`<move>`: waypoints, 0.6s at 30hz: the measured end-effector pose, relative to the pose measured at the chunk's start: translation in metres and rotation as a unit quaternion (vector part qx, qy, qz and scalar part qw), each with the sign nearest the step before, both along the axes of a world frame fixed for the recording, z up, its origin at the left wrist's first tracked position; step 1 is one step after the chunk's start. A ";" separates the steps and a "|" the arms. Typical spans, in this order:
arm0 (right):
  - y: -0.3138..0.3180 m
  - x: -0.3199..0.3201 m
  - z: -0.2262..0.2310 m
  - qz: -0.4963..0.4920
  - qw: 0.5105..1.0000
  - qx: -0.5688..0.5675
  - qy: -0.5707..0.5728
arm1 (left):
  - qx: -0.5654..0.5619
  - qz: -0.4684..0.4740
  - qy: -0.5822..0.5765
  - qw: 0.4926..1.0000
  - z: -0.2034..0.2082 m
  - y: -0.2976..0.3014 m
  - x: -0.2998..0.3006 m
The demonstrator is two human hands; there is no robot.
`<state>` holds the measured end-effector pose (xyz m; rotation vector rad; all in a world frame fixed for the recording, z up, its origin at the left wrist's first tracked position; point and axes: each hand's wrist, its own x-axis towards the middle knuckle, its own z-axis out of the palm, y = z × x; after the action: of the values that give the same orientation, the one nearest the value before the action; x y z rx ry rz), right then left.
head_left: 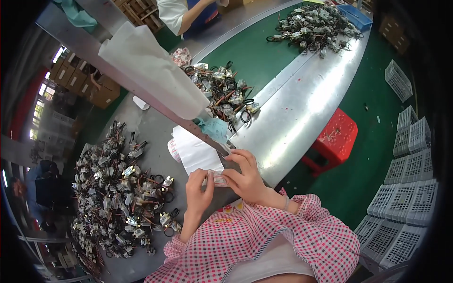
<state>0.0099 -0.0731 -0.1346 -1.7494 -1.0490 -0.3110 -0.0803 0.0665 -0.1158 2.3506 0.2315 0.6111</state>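
Close to the table's near edge, my left hand pinches one end of a small label strip with reddish print. My right hand has its thumb and fingers closed on the other end. Just beyond the strip lies a white paper sheet, its lower edge meeting my fingers. Red-printed paper shows at the sheet's left side. A slanting metal bar comes down close to my right fingertips. The print is too small to make out.
Left of my hands lies a large heap of small clear-bagged parts with dark cables. A similar pile sits beyond the bar, another at the far end. White cloth hangs over the bar. A red stool stands right, near stacked grey crates.
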 end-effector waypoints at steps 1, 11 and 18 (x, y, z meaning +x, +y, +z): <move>0.001 0.001 0.001 0.007 1.000 0.000 -0.014 | -0.002 0.011 -0.002 1.000 0.000 0.001 0.001; 0.014 -0.005 0.006 0.103 0.994 0.039 0.006 | -0.053 -0.018 0.022 0.998 -0.002 0.004 -0.005; 0.023 -0.017 -0.004 0.119 0.989 0.050 0.067 | -0.077 -0.016 0.008 0.997 -0.005 0.004 -0.010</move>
<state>-0.0069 -0.0502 -0.1382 -1.5158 -1.1109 -0.0926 -0.0905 0.0702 -0.1211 2.2064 0.2380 0.5403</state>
